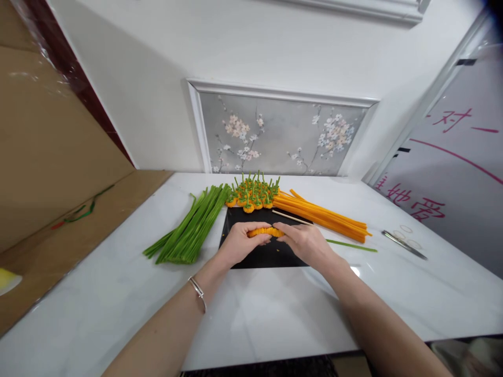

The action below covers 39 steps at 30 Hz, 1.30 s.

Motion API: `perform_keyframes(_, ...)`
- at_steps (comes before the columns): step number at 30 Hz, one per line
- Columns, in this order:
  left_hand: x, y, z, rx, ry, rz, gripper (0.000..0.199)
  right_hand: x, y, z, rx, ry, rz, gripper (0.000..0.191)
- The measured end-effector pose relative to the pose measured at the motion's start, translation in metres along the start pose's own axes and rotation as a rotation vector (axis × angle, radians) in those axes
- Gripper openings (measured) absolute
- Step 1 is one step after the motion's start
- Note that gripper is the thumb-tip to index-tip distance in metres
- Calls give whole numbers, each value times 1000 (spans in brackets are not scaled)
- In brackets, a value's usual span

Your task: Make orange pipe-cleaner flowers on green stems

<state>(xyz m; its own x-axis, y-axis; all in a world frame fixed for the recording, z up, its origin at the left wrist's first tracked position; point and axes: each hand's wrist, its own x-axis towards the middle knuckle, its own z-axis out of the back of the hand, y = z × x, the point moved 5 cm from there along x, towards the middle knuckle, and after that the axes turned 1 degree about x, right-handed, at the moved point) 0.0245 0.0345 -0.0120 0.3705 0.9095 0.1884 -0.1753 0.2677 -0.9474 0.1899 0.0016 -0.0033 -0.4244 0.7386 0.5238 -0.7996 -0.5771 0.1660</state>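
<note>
Between my two hands is a short orange piece of coiled pipe cleaner [266, 231], level above a black mat [259, 262]. My left hand [239, 243] pinches its left end, thumb and fingers closed. At the other end, my right hand [304, 242] grips it the same way; the fingertips partly cover it. Just behind the mat stands a cluster of small orange pumpkins with green stems [248, 207]. A thin wooden stick [291, 217] lies on the mat behind my right hand. Close to that hand is one green pipe cleaner [351, 245].
Green pipe cleaners [192, 230] lie bundled at left, orange pipe cleaners [322, 213] at right. Scissors [404, 244] and several thin rings [406, 234] rest farther right on the white table [243, 314]. A framed floral panel [283, 133] is behind; cardboard [51, 157] borders the left.
</note>
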Motion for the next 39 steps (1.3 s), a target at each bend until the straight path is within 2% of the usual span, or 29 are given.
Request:
perform_keyframes(4,1,-4,5,70,-45,-66,24,-1,-11,7,207,9,-124,49)
perform_keyframes(5,1,-5,7,92,-55,-76,23,-1,-14,8,247,25,-151,46)
perform_keyframes(8,2,-5,9,140,-68,-79,20,-2,-19,11,291,24,-149,17)
perform_keyframes(12,2,1,7,89,-47,-21,25,-2,-17,12,255,-35,-86,17)
perform_keyframes(17,0,8,1,-28,-22,78,35,0,-10,8,193,-6,-52,17)
perform_keyframes(24,0,6,3,-24,25,71,40,0,-11,11,161,-94,-3,19)
perform_keyframes(27,2,1,10,-18,-5,42,45,-3,-18,14,89,-143,-11,19)
perform_keyframes(33,3,-3,17,-43,-73,38,23,-4,-24,16,38,-155,-6,20)
perform_keyframes(39,2,-6,16,-61,-124,24,21,-2,-14,14,42,-178,-7,20)
